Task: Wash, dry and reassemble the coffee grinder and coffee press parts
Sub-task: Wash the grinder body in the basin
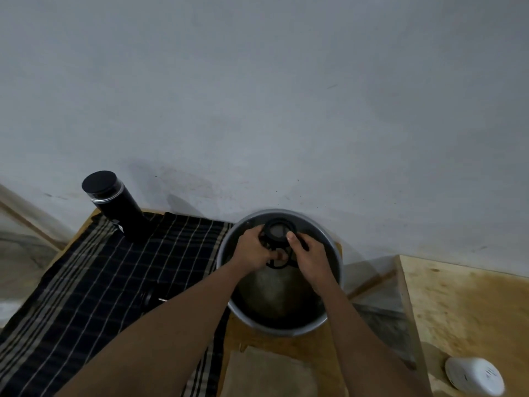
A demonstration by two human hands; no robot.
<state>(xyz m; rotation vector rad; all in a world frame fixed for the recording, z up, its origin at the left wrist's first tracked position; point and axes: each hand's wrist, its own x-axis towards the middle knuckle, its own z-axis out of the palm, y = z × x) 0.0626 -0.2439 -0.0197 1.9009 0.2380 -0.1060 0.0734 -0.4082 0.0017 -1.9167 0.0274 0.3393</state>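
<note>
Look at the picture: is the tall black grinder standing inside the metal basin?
No, the grinder stands on the checked cloth, left of the basin.

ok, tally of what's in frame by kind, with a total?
Coffee gear: 3 (black grinder, mesh-topped part gripped by left hand and right hand, small dark part on checked cloth)
Cloths: 2 (checked cloth, tan cloth)
Basins: 1 (metal basin)
Other: 1 (white object)
Total: 7
</note>
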